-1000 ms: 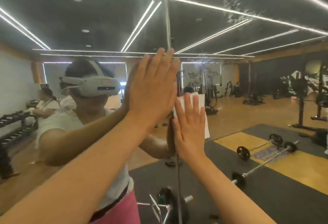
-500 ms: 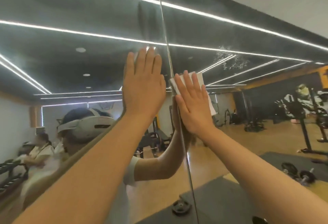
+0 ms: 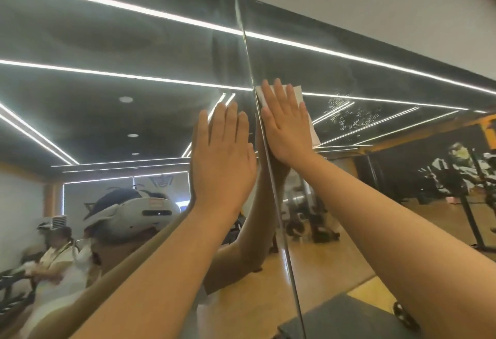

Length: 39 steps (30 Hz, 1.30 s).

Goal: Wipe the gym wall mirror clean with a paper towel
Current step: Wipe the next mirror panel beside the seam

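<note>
- Paper towel (image 3: 311,129), white, lies flat on the wall mirror (image 3: 134,43) just right of the panel seam (image 3: 248,56), long axis up-down, top leaning toward the seam.
- Right hand (image 3: 285,126) presses it, fingers straight; left hand (image 3: 221,156) rests flat left of the seam, holding nothing.
- Droplets (image 3: 349,115) speckle the glass right of the seam, which reflects light strips (image 3: 107,75) and a wooden floor (image 3: 335,258).
- Right hand hides most of the towel.

The mirror (image 3: 112,43) offered flat, unbroken glass left of and above both hands. A vertical seam (image 3: 248,64) between panels ran up between the left hand (image 3: 222,161) and the right hand (image 3: 284,126), which lay just beside each other (thumbs nearly meeting), so each blocked the other's sideways path. Right of the paper towel (image 3: 312,129) the glass lay open across a droplet patch (image 3: 349,117). The wall (image 3: 375,2) bounded the glass above.
</note>
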{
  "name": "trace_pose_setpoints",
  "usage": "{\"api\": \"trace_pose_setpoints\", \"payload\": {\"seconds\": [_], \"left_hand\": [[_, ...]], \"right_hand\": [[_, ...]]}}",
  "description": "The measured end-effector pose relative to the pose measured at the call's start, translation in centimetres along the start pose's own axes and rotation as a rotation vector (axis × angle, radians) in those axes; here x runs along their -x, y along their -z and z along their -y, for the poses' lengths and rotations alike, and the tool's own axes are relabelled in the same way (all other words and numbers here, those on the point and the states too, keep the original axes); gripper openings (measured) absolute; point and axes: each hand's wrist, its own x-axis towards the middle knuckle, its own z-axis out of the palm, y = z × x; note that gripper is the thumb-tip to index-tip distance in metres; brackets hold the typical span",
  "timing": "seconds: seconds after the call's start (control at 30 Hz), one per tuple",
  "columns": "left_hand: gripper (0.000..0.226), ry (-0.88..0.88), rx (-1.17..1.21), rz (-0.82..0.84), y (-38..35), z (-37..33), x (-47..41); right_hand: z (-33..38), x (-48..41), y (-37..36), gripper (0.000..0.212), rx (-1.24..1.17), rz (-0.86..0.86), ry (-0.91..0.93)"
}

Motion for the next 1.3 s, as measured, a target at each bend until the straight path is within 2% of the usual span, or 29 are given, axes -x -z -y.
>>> {"api": "trace_pose_setpoints", "payload": {"seconds": [0.23,0.33,0.53,0.67,0.93,1.3], "left_hand": [[0.048,0.014,0.093,-0.07,0.0,0.2,-0.5],[0.046,0.023,0.056,-0.108,0.5,-0.3,-2.5],[0.045,0.149,0.053,-0.145,-0.4,-2.3,-8.3],[0.043,0.215,0.009,-0.197,-1.9,-3.2,-9.1],[0.048,0.202,-0.042,-0.25,-2.5,-3.1,-8.9],[0.05,0.17,-0.034,-0.244,-2.5,-2.8,-8.8]], "right_hand": [[0.1,-4.7,0.3,0.051,0.016,-0.032,0.071],[-0.2,-7.1,0.5,0.051,0.01,-0.04,0.116],[-0.6,-11.7,0.8,0.051,0.009,-0.064,0.239],[-0.9,-14.6,1.1,0.051,-0.012,-0.062,0.302],[0.1,-18.1,1.5,0.058,0.054,-0.082,0.301],[1.5,-22.1,2.4,0.052,-0.009,-0.06,0.255]]}}
